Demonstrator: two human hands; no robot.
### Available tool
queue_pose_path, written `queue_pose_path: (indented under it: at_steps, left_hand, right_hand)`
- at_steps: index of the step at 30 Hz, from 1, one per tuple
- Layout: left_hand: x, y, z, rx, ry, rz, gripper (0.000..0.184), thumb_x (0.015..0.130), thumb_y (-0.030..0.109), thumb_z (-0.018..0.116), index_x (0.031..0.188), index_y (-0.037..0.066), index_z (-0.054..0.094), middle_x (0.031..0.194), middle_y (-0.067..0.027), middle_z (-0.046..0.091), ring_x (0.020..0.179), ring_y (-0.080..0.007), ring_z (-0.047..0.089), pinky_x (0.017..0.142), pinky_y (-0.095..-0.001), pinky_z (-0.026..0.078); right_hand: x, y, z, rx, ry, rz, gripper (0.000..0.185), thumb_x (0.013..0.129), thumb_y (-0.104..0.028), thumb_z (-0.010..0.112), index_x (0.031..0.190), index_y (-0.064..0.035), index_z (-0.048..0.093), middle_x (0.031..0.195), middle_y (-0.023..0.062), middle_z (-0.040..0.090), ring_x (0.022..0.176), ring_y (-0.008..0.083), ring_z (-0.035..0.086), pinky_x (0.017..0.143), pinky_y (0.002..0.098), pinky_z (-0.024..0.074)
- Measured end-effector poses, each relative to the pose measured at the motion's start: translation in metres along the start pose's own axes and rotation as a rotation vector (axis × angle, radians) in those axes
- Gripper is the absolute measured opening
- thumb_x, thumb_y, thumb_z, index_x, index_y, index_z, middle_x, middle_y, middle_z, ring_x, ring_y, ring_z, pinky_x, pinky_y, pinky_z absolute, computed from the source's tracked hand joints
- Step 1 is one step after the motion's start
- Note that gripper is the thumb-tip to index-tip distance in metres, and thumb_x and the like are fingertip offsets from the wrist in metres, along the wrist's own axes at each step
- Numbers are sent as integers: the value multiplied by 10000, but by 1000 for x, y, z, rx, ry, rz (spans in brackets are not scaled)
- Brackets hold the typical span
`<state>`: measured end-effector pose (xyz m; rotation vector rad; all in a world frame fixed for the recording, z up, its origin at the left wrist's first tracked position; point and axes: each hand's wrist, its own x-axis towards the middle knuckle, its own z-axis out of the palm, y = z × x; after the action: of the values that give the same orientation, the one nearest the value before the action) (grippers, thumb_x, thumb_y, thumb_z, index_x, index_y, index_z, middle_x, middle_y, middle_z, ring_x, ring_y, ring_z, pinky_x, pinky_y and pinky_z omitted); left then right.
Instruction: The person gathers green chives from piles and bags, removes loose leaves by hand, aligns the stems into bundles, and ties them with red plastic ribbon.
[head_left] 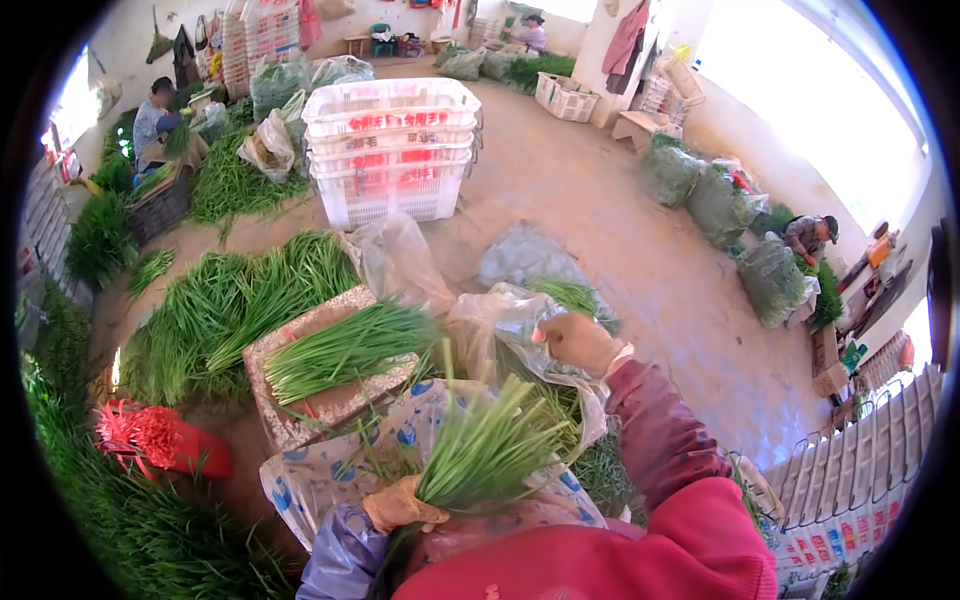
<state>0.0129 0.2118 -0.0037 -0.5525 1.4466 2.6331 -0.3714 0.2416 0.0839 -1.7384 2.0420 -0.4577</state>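
Observation:
My left hand, in a tan glove, is wrapped round the lower part of a bunch of long green stalks above my lap. My right hand, also gloved, is raised over a clear plastic bag at the centre right; its fingers look closed, and what they hold, if anything, is too small to name. Another green bunch lies across a speckled board to the left of my hands. A patterned cloth covers my lap.
Stacked white crates stand ahead. A large pile of greens lies left, beside a red container of red ties. More crates are at the lower right. People sit at the far left, far back and right.

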Motion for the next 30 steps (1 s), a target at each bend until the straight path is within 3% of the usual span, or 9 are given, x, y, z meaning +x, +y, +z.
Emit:
queue_pose_path:
  at_steps: [4,8,9,13,15,18,22,26,30]
  left_hand:
    - [-10,5,-6,-122,-32,47,394,781,-62,677,1155,15,577,765,-51,604,557,-133,531,519,-274,432]
    - [-3,-7,-12,-56,-45,36,354,782,-51,690,1118,4,590,726,-57,595,551,-144,535,517,-285,429]
    - [-3,-4,-6,-100,-8,11,319,780,-54,689,1080,3,595,704,-61,587,546,-152,536,511,-294,428]
    - [-7,0,-2,-208,82,41,321,759,-45,719,1050,14,596,695,-84,600,533,-170,550,492,-301,431]
    - [-8,3,-6,-191,108,49,327,754,-39,727,1049,11,596,686,-86,602,529,-169,552,484,-297,432]
    - [-21,7,-2,-194,196,3,379,732,-9,758,1075,-1,597,637,-83,589,512,-156,548,459,-286,431]
    - [-31,-1,-6,-303,207,121,542,704,35,785,1187,-20,545,837,-165,649,498,-142,532,445,-272,428]
    - [-30,-5,-18,-252,169,168,665,689,42,785,1271,-34,472,1071,-237,633,494,-140,521,429,-261,416]
    - [-25,0,-15,-240,194,191,684,677,8,778,1282,-29,461,1052,-228,639,507,-143,526,420,-265,410]
  right_hand:
    - [-10,-15,16,887,-452,-190,604,735,-153,758,1286,-34,541,1092,61,653,1037,130,569,906,297,454]
    - [-11,-64,20,486,-561,-6,545,784,-127,704,1297,-45,538,1121,49,643,1027,119,558,925,281,439]
    - [-9,-61,36,634,-404,-147,397,807,-195,690,1148,-4,621,885,62,677,802,129,586,762,305,470]
    - [2,-69,42,546,-208,-116,307,850,-253,640,1063,-33,650,780,105,663,732,156,589,721,323,483]
    - [6,-63,49,97,51,-214,296,904,-251,596,1087,-24,648,960,136,682,846,218,659,736,320,505]
    - [32,-15,47,-286,468,-575,206,902,-182,561,1013,-40,660,916,142,671,813,216,646,717,310,498]
    - [21,-23,-9,749,295,104,192,938,-144,524,990,-15,656,768,-34,589,597,43,448,515,219,373]
    - [1,-41,-24,626,207,245,205,937,-144,516,997,-4,653,745,-16,578,550,31,417,476,203,331]
    - [2,-44,-15,670,54,188,240,900,-168,577,1078,-16,632,787,-4,585,606,56,481,505,208,382]
